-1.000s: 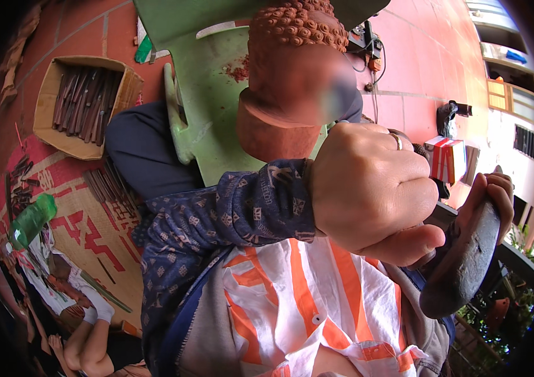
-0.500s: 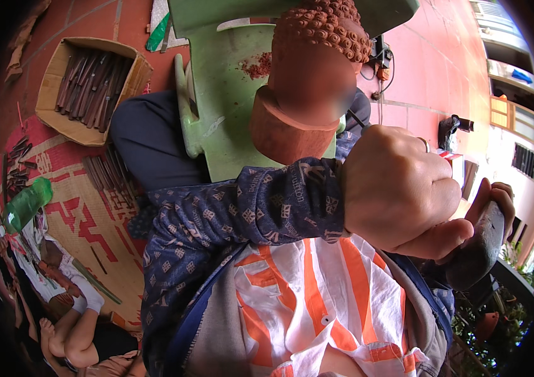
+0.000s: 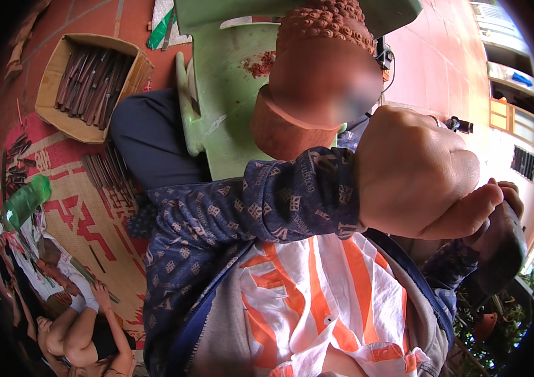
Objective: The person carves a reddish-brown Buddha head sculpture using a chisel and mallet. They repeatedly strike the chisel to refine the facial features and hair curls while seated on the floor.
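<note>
A reddish-brown carved wooden head [image 3: 307, 81] with rows of curls rests on a green plastic chair [image 3: 220, 113], its thick round base toward me. My left arm reaches across to the right, and my left hand [image 3: 417, 173] is closed in a fist beside the carving's face. A thin dark chisel shaft shows between fist and carving in the earlier frame; now the fist mostly hides it. Beyond the fist, my right hand [image 3: 510, 196] is wrapped round a dark wooden mallet [image 3: 502, 254], apart from the carving. Reddish wood chips [image 3: 260, 65] lie on the chair seat.
Dark chisels fill a cardboard box [image 3: 46, 103] at left; several more [image 3: 110, 169] lie on a red and tan mat [image 3: 85, 223]. A green bottle [image 3: 27, 200] lies nearby. Another person's legs and hand [image 3: 100, 295] show at lower left. Plants [image 3: 493, 333] stand at lower right.
Both my hands have shifted slightly right, the left also upward; the mallet stays in my right hand. The carving has tilted a little. The other person's hand has come up beside their leg.
</note>
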`<state>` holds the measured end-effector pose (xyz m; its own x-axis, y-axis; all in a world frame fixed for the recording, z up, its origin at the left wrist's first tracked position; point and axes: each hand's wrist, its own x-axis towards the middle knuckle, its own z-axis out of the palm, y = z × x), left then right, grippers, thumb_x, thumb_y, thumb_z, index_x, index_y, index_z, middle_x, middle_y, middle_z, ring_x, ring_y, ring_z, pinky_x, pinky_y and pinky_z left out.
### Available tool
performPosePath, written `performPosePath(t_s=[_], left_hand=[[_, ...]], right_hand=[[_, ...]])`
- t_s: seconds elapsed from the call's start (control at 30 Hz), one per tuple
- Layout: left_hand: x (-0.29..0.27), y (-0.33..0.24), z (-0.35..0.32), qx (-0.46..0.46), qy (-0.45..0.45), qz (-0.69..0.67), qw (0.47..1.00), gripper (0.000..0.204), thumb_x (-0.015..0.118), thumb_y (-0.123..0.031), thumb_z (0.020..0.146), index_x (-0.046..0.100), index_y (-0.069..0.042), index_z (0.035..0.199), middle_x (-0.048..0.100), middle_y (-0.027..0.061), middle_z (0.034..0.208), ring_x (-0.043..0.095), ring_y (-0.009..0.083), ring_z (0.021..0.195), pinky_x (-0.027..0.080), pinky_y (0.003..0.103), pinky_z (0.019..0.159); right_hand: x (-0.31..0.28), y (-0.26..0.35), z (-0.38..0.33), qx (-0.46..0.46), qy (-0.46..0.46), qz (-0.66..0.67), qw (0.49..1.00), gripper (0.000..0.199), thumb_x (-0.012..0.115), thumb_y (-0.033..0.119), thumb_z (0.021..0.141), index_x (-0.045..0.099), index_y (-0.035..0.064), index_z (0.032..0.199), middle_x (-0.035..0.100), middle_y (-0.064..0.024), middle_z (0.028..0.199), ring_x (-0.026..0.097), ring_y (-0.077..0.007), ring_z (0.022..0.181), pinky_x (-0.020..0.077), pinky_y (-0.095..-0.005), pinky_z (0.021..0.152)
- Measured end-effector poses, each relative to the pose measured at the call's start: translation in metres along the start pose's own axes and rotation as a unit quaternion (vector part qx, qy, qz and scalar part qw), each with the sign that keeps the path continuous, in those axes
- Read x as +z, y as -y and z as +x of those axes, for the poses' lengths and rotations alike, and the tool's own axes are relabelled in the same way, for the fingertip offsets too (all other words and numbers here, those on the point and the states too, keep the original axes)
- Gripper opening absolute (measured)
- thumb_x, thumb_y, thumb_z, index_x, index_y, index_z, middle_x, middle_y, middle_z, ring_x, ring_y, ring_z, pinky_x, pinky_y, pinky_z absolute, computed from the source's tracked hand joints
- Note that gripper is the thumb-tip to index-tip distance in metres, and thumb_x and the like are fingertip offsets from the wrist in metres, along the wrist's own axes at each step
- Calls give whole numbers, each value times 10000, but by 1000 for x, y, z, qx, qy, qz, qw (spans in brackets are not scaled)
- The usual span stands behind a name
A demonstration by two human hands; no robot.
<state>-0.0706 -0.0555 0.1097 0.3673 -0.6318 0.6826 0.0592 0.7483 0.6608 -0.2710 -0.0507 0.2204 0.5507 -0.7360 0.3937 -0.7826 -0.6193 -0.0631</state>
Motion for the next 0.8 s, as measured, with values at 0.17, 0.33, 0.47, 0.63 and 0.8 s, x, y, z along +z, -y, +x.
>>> performPosePath(t_s=[0.17, 0.33, 0.47, 0.63, 0.8], left_hand=[[8, 4, 2, -1, -53, -31, 998, 389, 543, -353, 801, 512, -103, 505, 482, 81, 471, 507, 280, 402, 418, 387, 401], [2, -1, 3, -6, -20, -20, 1000, 362, 561, -335, 782, 522, -111, 500, 492, 73, 473, 513, 276, 407, 430, 382, 411], [4, -1, 1, -9, -34, -27, 999, 356, 573, -331, 772, 525, -114, 494, 493, 71, 471, 519, 272, 412, 435, 380, 419], [-5, -4, 0, 2, 8, -13, 1000, 375, 556, -342, 794, 511, -112, 501, 486, 73, 472, 518, 272, 419, 447, 377, 449], [-11, -2, -9, 29, 28, -8, 999, 394, 519, -351, 831, 480, -112, 520, 485, 72, 492, 518, 270, 432, 450, 382, 469]], right_hand=[[2, -7, 7, -5, -26, 21, 999, 294, 627, 111, 847, 446, 40, 1068, 474, -88, 1002, 480, -184, 914, 407, -297, 824], [1, -5, 6, 3, -35, 17, 999, 266, 622, 99, 853, 450, 45, 1048, 481, -82, 986, 482, -179, 901, 407, -289, 809], [4, 1, 5, 8, -45, 13, 999, 244, 618, 89, 857, 453, 48, 1033, 486, -77, 973, 484, -175, 891, 408, -283, 797], [4, 15, 3, 39, -54, -7, 998, 218, 613, 76, 863, 457, 52, 1013, 493, -71, 957, 486, -171, 878, 408, -276, 781], [18, 48, -3, 116, -71, -16, 991, 193, 607, 64, 869, 460, 57, 994, 499, -65, 941, 489, -166, 865, 408, -268, 766]])
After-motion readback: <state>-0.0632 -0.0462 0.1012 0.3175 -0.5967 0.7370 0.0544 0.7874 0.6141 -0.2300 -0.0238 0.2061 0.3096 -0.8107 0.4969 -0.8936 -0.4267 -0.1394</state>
